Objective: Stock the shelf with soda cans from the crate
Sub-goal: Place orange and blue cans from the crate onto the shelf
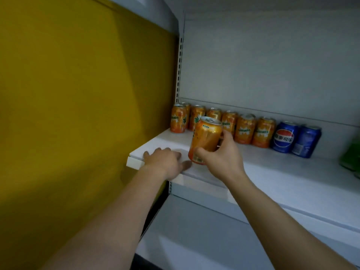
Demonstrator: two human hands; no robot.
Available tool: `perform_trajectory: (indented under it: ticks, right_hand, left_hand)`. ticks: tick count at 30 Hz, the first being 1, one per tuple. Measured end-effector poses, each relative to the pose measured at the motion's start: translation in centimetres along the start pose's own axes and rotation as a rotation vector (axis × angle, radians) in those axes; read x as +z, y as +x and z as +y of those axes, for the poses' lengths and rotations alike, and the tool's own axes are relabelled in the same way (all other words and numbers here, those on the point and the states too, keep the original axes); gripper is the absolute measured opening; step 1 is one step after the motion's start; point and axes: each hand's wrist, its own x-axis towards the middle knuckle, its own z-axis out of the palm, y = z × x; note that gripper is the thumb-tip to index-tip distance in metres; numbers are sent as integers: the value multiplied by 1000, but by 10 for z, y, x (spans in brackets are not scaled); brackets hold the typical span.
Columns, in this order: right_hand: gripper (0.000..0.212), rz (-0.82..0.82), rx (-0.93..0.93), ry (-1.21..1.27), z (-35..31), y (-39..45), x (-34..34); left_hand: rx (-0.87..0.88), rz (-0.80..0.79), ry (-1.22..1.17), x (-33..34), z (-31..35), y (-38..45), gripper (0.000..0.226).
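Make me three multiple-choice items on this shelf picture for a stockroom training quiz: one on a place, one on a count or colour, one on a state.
1. Where do the blue cans stand on the shelf?
A. Right of the orange row
B. Left of the orange row
C. On the shelf below

2. How many blue cans show?
A. One
B. Two
C. Four

3. What is the right hand doing?
A. Resting flat on the shelf
B. Hanging idle
C. Gripping an orange can

Answers:
1 A: they follow the row of orange cans at its right end.
2 B: two stand side by side.
3 C: its fingers curl round the held orange can, tilted above the shelf, while the left hand rests on the shelf's front edge.
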Motion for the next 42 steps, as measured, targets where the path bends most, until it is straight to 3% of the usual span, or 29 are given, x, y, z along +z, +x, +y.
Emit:
perform_trajectory:
  ticks: [5,13,26,30,33,36,39,42]
  right_hand:
    - [73,28,49,-92,18,83,41]
    - [79,53,136,-158,37,166,96]
    - [74,49,115,-225,58,189,117]
    - [68,40,100,-409,50,165,108]
    - [29,97,-167,-557,32,120,88]
    - [22,175,-422,-426,19,58,76]
    - [16,257,-547,-182,15,-16,65]
    - [10,232,-522,-18,40,-92,67]
  left_hand:
    - [42,-220,32,-9,-8,40,112]
    - [89,-277,29,-15,-15,47,98]
    - [103,-279,-62,-14,-13,70,110]
    - [111,-250,-58,-8,-19,63,121]
    - [66,-151,-75,-2,-15,42,80]
    - [103,204,-189,22,-8,16,46]
    - [210,603,-331,73,-9,-21,42]
    - [251,736,-545,128,-18,-72,42]
